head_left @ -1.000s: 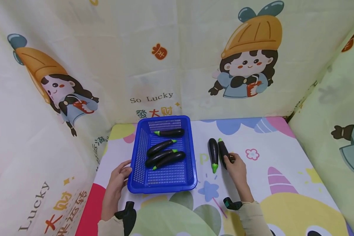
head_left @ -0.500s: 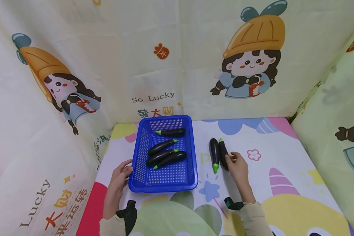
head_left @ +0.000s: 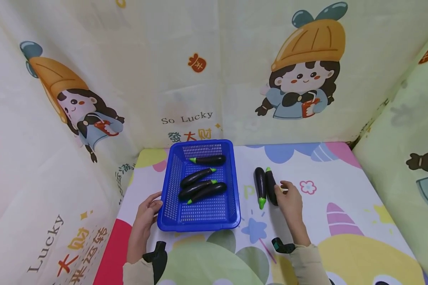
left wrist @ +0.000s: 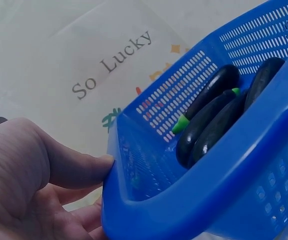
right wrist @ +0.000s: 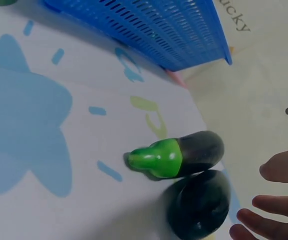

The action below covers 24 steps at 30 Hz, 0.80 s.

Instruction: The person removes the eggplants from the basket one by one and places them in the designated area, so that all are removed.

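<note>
Far left, left hand [head_left: 145, 215]: grip at the left edge of the blue basket [head_left: 199, 227], thumb on the rim, fingers tucked behind the wall, so pinching basket only. Basket sits on the bench [head_left: 289, 225], four eggplants inside: back eggplant [head_left: 210, 160] crosswise at the far end, three more eggplants [head_left: 196, 190] slanting across the middle. Just right of basket, on the bench, two loose ones side by side, long axes running away from the person, tops leaning slightly left. Cap-near eggplant [head_left: 260, 184] has its green end toward the person; cap-far eggplant [head_left: 270, 183] has its green end away, dark end near. Farthest right, right hand [head_left: 289, 200]: clearly the nearer hand to both. Its grip is spread, thumb and fingers apart, nothing held; right wrist view shows a gap between fingertips and eggplant. Key relation, as I judge it: cap-far eggplant lies immediately left of the right grip, thumb side facing it, its axis lengthwise to the forearm more than across, cap-near eggplant just beyond.
</note>
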Motion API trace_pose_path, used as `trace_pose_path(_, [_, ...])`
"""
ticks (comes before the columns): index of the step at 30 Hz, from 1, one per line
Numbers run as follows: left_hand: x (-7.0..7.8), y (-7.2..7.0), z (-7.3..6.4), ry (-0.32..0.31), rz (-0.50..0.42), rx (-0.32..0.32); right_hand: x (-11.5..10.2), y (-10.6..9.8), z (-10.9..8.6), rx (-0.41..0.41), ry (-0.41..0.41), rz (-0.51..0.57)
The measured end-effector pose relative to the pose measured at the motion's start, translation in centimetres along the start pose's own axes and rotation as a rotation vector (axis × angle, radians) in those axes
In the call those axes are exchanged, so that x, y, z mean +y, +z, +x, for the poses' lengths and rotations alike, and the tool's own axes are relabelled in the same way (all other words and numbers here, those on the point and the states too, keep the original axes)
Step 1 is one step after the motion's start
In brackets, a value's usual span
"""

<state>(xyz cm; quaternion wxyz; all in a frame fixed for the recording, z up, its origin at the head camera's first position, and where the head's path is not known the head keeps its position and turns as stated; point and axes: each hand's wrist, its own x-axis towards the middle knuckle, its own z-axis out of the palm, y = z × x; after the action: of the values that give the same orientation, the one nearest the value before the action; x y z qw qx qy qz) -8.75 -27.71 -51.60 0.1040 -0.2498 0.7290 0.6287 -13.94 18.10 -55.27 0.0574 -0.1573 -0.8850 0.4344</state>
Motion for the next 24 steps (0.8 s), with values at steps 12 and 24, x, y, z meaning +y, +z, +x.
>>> trace_pose_path(12, [-0.1, -0.2, 0.1, 0.004, -0.008, -0.009, -3.1, 1.0, -0.5, 0.028, -0.231, 0.103])
trace_pose_path(24, [0.0, 0.0, 0.0, 0.0, -0.001, 0.0, -4.2, 2.4, -0.8, -0.111, -0.388, 0.158])
